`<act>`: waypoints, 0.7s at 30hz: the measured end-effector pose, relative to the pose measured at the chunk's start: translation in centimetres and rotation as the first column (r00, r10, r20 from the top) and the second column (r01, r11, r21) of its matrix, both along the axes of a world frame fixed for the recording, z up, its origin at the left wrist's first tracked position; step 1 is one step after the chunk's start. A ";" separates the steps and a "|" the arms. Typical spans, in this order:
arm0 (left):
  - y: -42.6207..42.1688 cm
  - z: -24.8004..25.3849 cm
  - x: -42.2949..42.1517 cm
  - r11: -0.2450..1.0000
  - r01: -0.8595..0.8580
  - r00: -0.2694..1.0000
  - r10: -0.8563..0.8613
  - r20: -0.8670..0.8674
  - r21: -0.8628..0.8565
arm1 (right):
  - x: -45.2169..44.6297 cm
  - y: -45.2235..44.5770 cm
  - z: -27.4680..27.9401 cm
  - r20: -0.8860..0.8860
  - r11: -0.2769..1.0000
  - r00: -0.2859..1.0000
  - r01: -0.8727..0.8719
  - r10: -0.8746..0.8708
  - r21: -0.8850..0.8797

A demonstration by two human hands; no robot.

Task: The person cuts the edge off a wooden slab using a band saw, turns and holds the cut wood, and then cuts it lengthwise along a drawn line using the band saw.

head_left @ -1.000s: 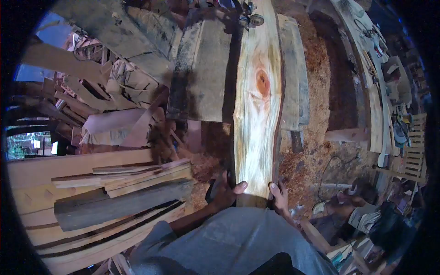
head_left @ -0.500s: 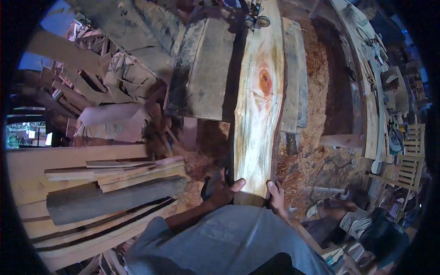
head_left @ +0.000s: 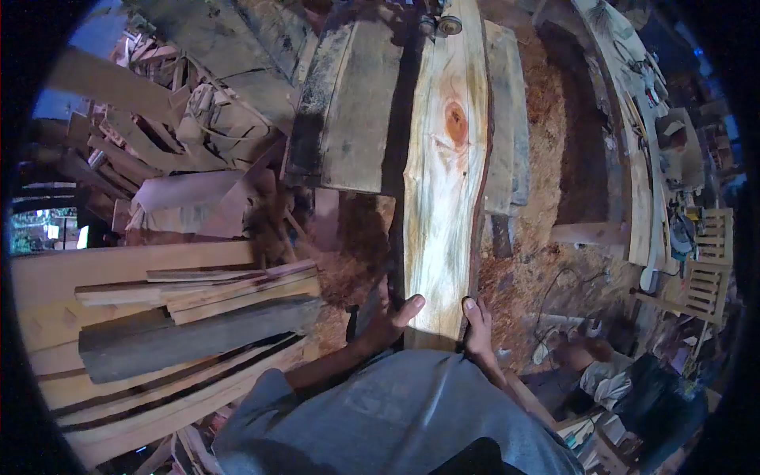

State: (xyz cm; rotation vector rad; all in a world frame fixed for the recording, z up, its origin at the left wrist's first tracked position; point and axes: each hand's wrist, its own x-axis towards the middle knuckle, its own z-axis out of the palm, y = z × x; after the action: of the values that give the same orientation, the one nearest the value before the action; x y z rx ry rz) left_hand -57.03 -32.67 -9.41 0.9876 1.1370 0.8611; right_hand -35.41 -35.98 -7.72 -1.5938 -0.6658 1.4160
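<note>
Left hand [head_left: 393, 320] and right hand [head_left: 479, 329] are both clamped on the near end of the board [head_left: 446, 214], thumbs on top, fingers partly hidden from me. It overhangs the bench's near edge on the bench [head_left: 360, 119]. Grip's basically unchanged from a second ago, so control looks steady.

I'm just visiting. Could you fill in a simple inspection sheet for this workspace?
Surface: worn boards beneath the plank's far part.
Job's things: one long plank, with a reddish knot.
Clutter: loose boards piled at left; sawdust-like litter on the floor.
Grips: left grip and right grip hold the plank's near end, one each side.
Cables: dark cord-like line, right floor; source unclear.
Surroundings: another person, lower right.
</note>
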 end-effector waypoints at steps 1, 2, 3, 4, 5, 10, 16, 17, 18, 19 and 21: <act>-0.3 0.0 0.2 0.999 -0.045 0.998 0.046 -0.031 0.017 | -0.4 -0.1 0.5 0.060 0.999 0.998 0.037 -0.035 -0.026; -0.4 0.0 0.4 0.995 -0.091 0.994 0.094 -0.061 0.038 | -0.6 0.2 1.0 0.122 0.996 0.990 0.074 -0.068 -0.048; -0.4 0.1 0.6 0.994 -0.097 0.994 0.099 -0.053 0.045 | 0.0 0.0 0.0 0.128 0.997 0.990 0.070 -0.064 -0.040; -0.3 0.3 0.7 0.995 -0.096 0.995 0.095 0.041 0.010 | 0.2 0.1 -0.3 0.083 1.000 0.996 0.018 -0.017 -0.014; -0.1 0.3 0.8 0.996 -0.091 0.986 0.094 0.135 -0.023 | 0.4 0.5 -0.7 0.039 0.999 0.999 -0.034 0.033 0.015; 0.3 1.5 1.1 0.986 -0.137 0.991 0.137 0.008 0.090 | 0.7 -0.5 -2.4 -0.009 0.994 0.996 0.092 -0.093 -0.050; -0.5 -1.3 1.0 0.983 -0.155 0.978 0.167 -0.127 0.100 | -0.1 0.5 1.0 -0.019 0.997 0.999 0.027 -0.028 -0.079; -0.6 -0.2 1.2 0.981 -0.182 0.976 0.188 -0.107 0.064 | 0.2 0.3 -0.3 -0.025 0.996 0.999 0.029 -0.031 -0.079; -0.4 0.9 1.6 0.982 -0.181 0.976 0.187 -0.109 0.063 | 1.1 -0.1 -2.5 -0.111 0.999 0.994 0.002 -0.006 -0.036; 0.2 2.7 2.1 0.976 -0.211 0.977 0.209 0.045 0.056 | 1.4 -0.1 -2.8 -0.151 1.000 0.989 -0.012 0.010 -0.014; 0.4 2.8 2.5 0.968 -0.247 0.952 0.234 0.197 0.043 | 2.0 -0.2 -3.5 -0.183 1.000 0.983 -0.012 0.013 0.006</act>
State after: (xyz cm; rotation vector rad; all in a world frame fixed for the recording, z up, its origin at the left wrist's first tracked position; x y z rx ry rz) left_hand -54.52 -32.30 -6.57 0.8108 1.0822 1.1718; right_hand -33.46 -36.13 -11.18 -1.4361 -0.5704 1.5471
